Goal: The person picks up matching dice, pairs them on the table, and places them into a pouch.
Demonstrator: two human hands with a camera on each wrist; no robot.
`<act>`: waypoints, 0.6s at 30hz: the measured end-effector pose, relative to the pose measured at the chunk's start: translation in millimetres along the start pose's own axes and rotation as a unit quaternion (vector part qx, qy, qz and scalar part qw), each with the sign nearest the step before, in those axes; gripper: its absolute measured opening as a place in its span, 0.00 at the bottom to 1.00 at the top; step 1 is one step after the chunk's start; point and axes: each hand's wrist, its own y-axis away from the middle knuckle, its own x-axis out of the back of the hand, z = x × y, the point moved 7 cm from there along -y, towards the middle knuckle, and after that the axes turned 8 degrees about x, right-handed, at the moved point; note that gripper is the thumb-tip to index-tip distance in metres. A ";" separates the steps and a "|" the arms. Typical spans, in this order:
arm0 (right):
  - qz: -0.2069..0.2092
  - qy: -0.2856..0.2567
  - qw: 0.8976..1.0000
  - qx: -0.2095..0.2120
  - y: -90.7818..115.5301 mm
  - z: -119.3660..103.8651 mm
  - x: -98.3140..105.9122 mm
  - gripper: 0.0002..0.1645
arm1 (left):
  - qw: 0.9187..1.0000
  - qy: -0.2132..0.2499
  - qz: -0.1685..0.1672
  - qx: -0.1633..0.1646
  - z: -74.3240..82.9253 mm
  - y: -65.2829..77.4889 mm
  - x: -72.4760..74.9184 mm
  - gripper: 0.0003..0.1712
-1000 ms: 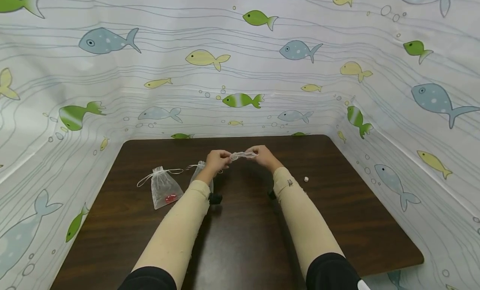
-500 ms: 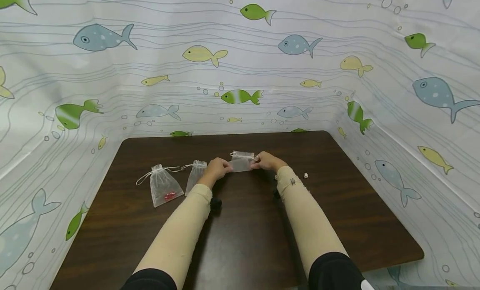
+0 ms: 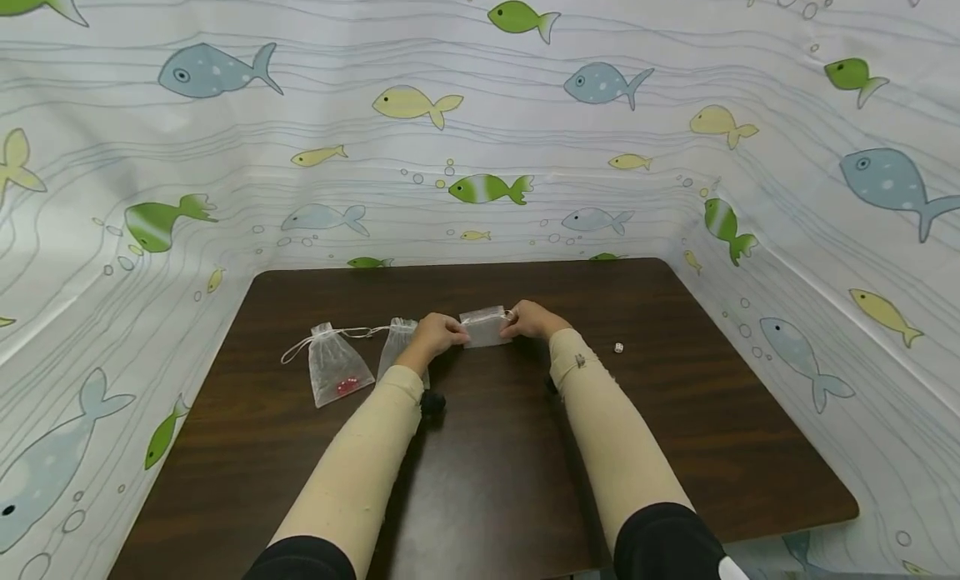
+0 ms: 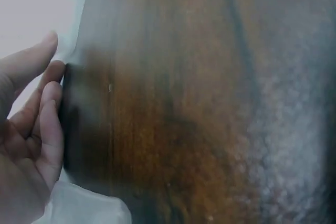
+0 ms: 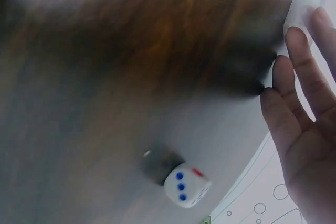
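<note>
A small sheer white drawstring pouch [image 3: 484, 327] is stretched between both hands above the far middle of the table. My left hand [image 3: 438, 337] pinches its left edge with thumb and fingertips. At the right edge, beside the cord, my right hand [image 3: 533, 320] pinches it. In the left wrist view the left hand [image 4: 32, 114] shows thumb and fingers close together at the frame edge. The right hand [image 5: 304, 98] appears at the right of its wrist view, its fingertips at a blurred piece of sheer cloth. What the pouch contains cannot be made out.
Left on the dark table [image 3: 495, 480] lies another sheer pouch [image 3: 330, 359] with red dice [image 3: 347, 386] inside. A further pouch [image 3: 396, 343] is partly hidden by the left arm. To the right sits a white die [image 3: 618, 347]. A fish-print curtain [image 3: 420, 230] surrounds the table.
One second ago the pouch was a narrow, bunched strip between the hands. It now hangs spread out flat, and its top edge has tilted since half a second ago. Both hands keep their pinch.
</note>
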 end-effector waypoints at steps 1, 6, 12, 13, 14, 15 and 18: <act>0.000 -0.004 1.000 0.000 1.7 1.5 -0.5 0.10 | 1.000 0.001 0.001 -0.002 0.0 -0.4 -1.0 0.10; 0.011 -0.012 1.000 -0.001 5.7 3.7 -0.9 0.09 | 1.000 -0.002 -0.005 -0.030 3.1 -1.9 -1.7 0.17; 0.024 -0.014 1.000 -0.014 7.6 4.4 -2.8 0.10 | 0.994 0.071 -0.026 -0.077 5.9 -4.4 0.1 0.28; 0.026 -0.016 0.999 -0.017 7.9 4.9 -3.3 0.10 | 0.992 0.084 -0.025 -0.087 6.8 -4.5 1.2 0.28; 0.028 -0.017 0.999 -0.019 8.1 5.4 -3.7 0.10 | 0.991 0.088 -0.023 -0.098 8.3 -4.5 2.3 0.28; 0.030 -0.019 0.999 -0.021 8.1 6.0 -4.0 0.10 | 0.990 0.088 -0.023 -0.110 10.3 -4.2 3.2 0.27; 0.033 -0.027 0.999 -0.027 8.1 7.3 -5.6 0.10 | 0.988 0.077 -0.021 -0.135 15.1 -3.1 6.1 0.27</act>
